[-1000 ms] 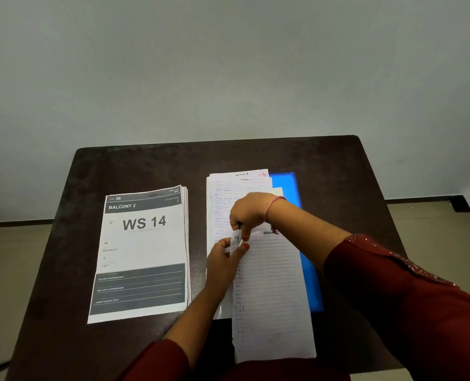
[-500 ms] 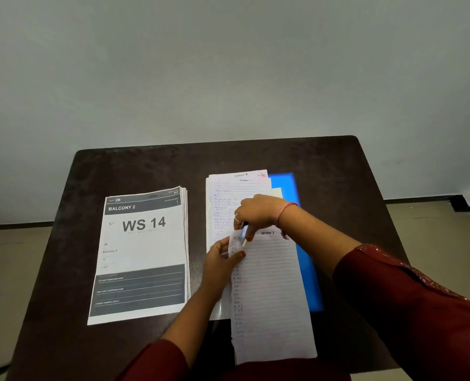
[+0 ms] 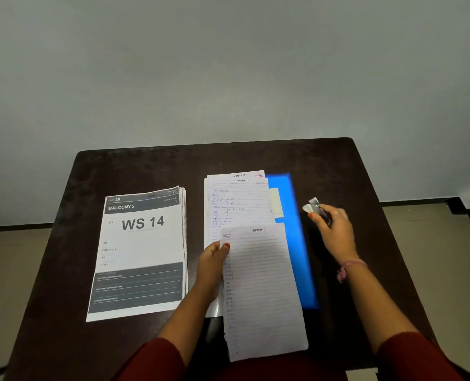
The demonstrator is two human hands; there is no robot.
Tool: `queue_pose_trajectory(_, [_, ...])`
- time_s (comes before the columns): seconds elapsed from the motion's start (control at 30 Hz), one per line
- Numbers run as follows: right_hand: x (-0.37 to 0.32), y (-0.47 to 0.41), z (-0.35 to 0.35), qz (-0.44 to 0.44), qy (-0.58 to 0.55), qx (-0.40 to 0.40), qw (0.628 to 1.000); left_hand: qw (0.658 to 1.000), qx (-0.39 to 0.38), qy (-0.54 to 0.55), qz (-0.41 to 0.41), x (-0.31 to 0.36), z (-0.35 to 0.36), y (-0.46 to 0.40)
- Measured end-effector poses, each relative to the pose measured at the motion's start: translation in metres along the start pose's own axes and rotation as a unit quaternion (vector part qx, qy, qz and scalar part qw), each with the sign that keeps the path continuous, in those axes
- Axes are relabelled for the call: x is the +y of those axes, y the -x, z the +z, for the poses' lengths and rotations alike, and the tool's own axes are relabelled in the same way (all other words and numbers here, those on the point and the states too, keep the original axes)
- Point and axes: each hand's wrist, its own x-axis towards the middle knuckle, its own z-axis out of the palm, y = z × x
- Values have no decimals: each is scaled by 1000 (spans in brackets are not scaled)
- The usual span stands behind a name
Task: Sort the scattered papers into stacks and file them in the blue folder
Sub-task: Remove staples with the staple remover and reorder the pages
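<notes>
A stack of printed sheets headed "WS 14" (image 3: 143,251) lies on the left of the dark table (image 3: 255,158). To its right a pile of lined handwritten papers (image 3: 239,204) lies on the blue folder (image 3: 297,243), which shows along the pile's right side. One lined sheet (image 3: 261,292) lies lower on the pile and overhangs the table's near edge. My left hand (image 3: 214,259) pinches that sheet's upper left corner with the thumb on top. My right hand (image 3: 332,229) is off to the right of the folder, above the table, holding a small dark and silver clip-like object (image 3: 314,206).
Behind the table rises a plain grey wall. Tiled floor shows at both sides, with a dark skirting along the wall. My red sleeves fill the bottom of the view.
My right hand has left the sheet's top corner and moved right, past the folder, carrying the small clip-like object. My left hand stays at the sheet's corner.
</notes>
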Motion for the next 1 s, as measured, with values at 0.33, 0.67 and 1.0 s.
queue_pose_trajectory(0.33, [59, 43, -1, 224, 112, 76, 965, 998, 32, 23, 48, -2, 6, 8])
queue_pose_trajectory(0.67, [54, 51, 0, 214, 187, 58, 957, 994, 77, 30, 78, -3, 8, 14])
queue_pose_trajectory(1.0, [24, 74, 2, 59, 123, 58, 989, 992, 78, 47, 92, 1, 7, 27])
